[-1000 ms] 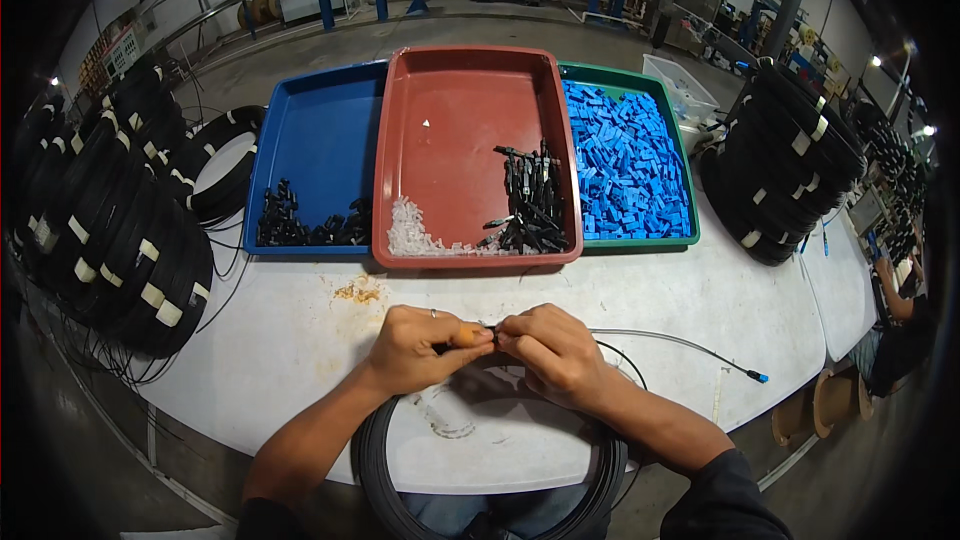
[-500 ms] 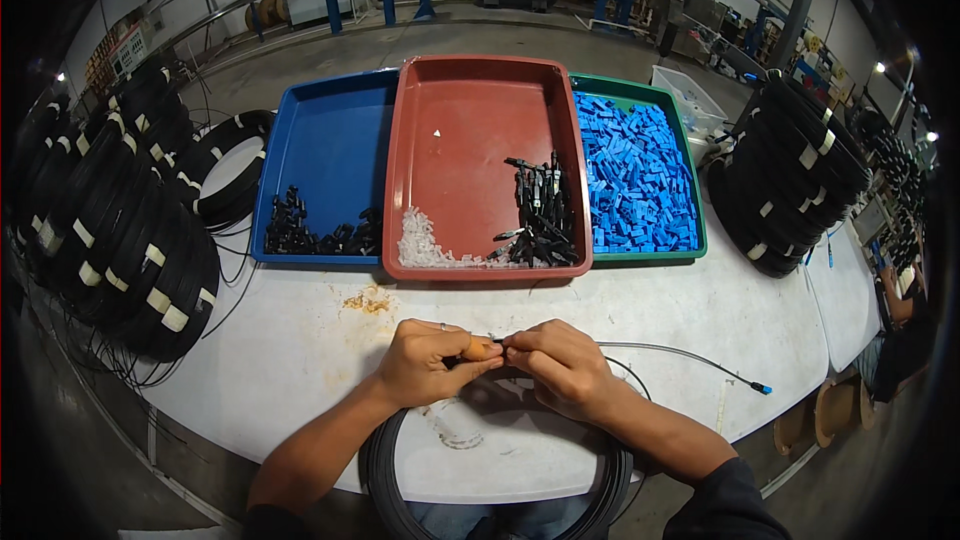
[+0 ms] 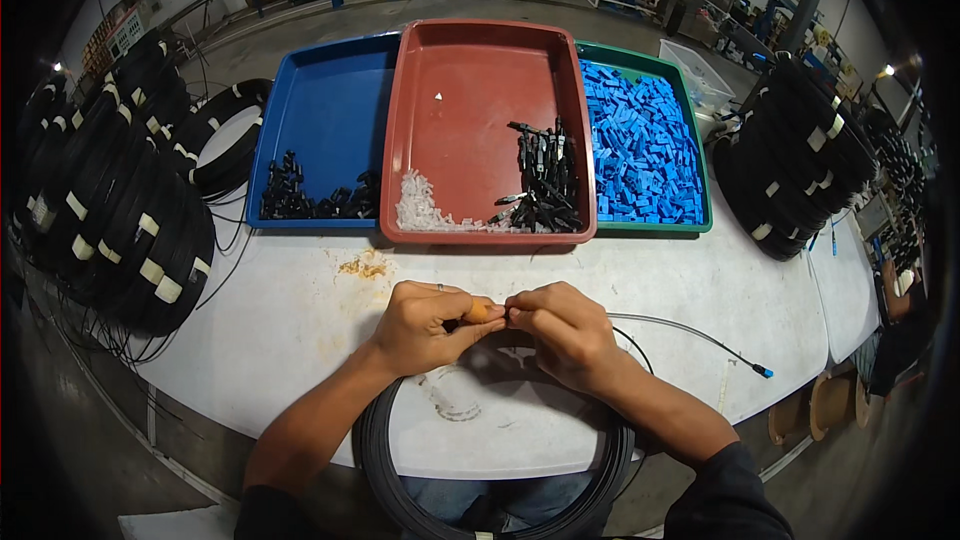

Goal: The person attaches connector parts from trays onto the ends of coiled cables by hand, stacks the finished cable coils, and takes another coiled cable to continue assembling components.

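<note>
My left hand (image 3: 430,322) and my right hand (image 3: 568,332) meet over the near part of the table, thumbs and fingers closed in a pinch. Between their tips shows a sliver of a small black part (image 3: 507,317); the fingers hide most of it. An orange covering (image 3: 482,311) wraps a finger of my left hand. Below the hands lies a coil of black cable (image 3: 376,450), overhanging the table's near edge. From behind my right hand a thin grey cable (image 3: 680,326) runs right, ending in a blue-tipped connector (image 3: 763,371).
Beyond my hands stand a blue tray (image 3: 325,120) with black parts, a red tray (image 3: 480,70) with clear and black pieces, and a green tray (image 3: 704,195) full of blue clips. Stacked black cable coils (image 3: 120,230) rise at left, more coils (image 3: 800,160) at right.
The view has tipped downward, so trays and table sit higher in the picture. Both hands keep their pinch at nearly the same place over the coil.
</note>
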Demonstrator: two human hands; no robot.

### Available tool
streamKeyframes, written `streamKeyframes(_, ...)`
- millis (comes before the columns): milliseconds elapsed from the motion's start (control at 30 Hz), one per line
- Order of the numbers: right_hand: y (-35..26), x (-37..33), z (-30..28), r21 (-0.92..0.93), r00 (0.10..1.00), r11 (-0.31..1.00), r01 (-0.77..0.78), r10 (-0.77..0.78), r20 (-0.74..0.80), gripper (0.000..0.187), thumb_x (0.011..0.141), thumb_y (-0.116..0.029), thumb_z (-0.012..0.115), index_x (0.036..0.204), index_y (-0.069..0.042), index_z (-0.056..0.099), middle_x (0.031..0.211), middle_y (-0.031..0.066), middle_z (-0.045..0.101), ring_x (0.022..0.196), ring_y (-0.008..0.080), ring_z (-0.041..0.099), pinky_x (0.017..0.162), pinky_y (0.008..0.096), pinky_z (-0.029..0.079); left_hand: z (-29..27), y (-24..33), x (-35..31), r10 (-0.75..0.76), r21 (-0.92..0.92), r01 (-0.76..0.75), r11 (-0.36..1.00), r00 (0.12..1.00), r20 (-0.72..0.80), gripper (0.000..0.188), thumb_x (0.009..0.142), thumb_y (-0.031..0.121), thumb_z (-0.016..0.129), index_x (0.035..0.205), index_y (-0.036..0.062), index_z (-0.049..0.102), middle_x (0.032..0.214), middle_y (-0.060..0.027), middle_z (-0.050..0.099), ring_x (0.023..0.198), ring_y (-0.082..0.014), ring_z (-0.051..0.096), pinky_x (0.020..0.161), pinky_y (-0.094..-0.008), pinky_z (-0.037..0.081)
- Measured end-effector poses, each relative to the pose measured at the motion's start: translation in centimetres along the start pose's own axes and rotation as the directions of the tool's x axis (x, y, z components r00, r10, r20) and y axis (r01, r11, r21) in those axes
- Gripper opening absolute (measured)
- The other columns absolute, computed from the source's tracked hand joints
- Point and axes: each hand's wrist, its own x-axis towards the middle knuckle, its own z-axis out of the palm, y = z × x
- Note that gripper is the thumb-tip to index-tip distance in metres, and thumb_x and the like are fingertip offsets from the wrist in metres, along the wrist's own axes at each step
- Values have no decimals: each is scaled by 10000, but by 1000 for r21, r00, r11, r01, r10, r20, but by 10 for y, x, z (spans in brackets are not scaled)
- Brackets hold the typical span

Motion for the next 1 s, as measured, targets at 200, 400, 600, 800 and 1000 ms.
streamKeyframes(200, -3, -5, -2, 135, 977, 973, -186, 168, 132, 253, 640, 118, 659, 862, -4, 642, 960, 146, 696, 789, 324, 683, 693, 368, 554, 0, 3, 4, 325, 209, -343, 916, 939, 116, 95, 788, -7, 756, 755, 26, 673, 787, -48, 707, 674, -189, 706, 590, -309, 566)
streamKeyframes(400, -1, -5, 4, 281, 948, 906, -317, 308, 79, 293, 658, 159, 627, 914, 17, 624, 906, 167, 691, 805, 345, 707, 693, 386, 574, 0, -3, -3, 228, 185, -230, 956, 973, 31, 120, 733, -5, 811, 797, 23, 714, 830, -89, 752, 713, -205, 734, 622, -304, 589)
streamKeyframes(600, -5, 2, -1, 51, 997, 996, -72, 71, 24, 311, 630, 168, 613, 906, 23, 620, 882, 160, 692, 771, 346, 698, 672, 396, 566, -3, 5, 0, -7, -15, 7, 1000, 1000, 14, 98, 757, 0, 814, 806, 3, 729, 833, -117, 757, 709, -206, 736, 612, -303, 590)
streamKeyframes(800, 2, -8, 5, 360, 896, 821, -443, 418, 148, 283, 651, 168, 615, 898, 29, 622, 820, 152, 698, 770, 350, 711, 690, 376, 575, -2, 6, 6, 460, 421, -501, 756, 865, 203, 56, 824, 30, 733, 803, 13, 683, 868, -77, 715, 738, -188, 709, 611, -297, 563)
streamKeyframes(1000, -7, -2, -3, 89, 979, 976, -200, 194, 68, 266, 669, 124, 700, 899, 6, 637, 986, 143, 700, 809, 295, 690, 703, 360, 563, -5, 8, -2, -21, 39, 21, 999, 1000, -10, 136, 734, 1, 858, 746, -7, 723, 774, -132, 755, 663, -225, 745, 590, -296, 583)
